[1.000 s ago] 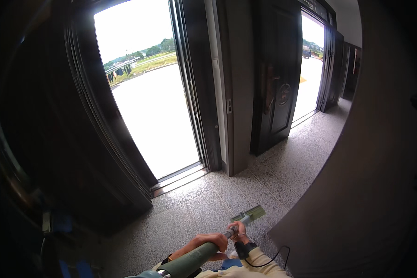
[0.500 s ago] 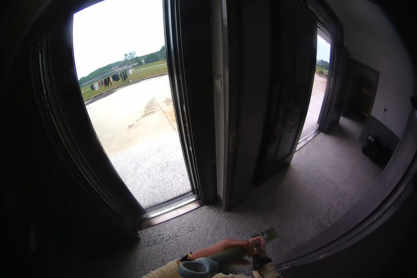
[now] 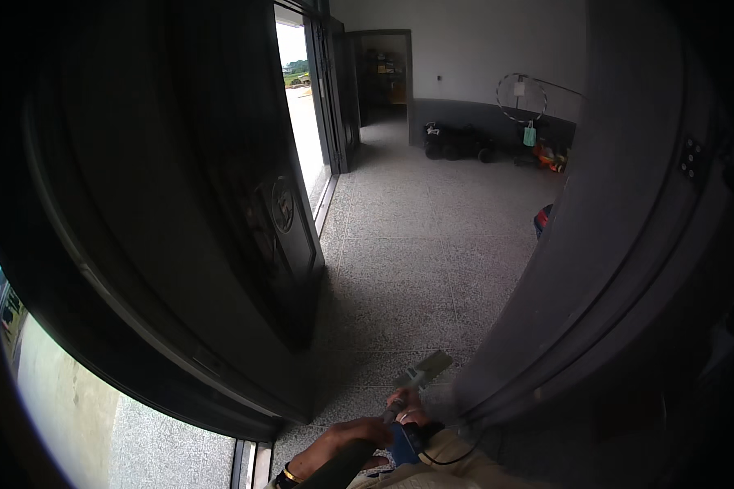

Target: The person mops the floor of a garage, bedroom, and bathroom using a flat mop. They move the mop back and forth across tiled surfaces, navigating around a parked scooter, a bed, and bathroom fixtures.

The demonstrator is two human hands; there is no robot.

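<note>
At the lower edge, right hand (image 3: pixel 406 405) grip closed on a flat-headed tool (image 3: pixel 420 375), left hand (image 3: pixel 359 436) touching a blue object (image 3: pixel 404 444)

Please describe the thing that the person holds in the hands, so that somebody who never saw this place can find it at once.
Start from the speckled grey floor between the dark door and the grey wall, then look down to the bottom edge, where both hands meet. The tool rises from the right hand: a thin handle with a flat, pale rectangular head, the only light-coloured thing there.
</note>
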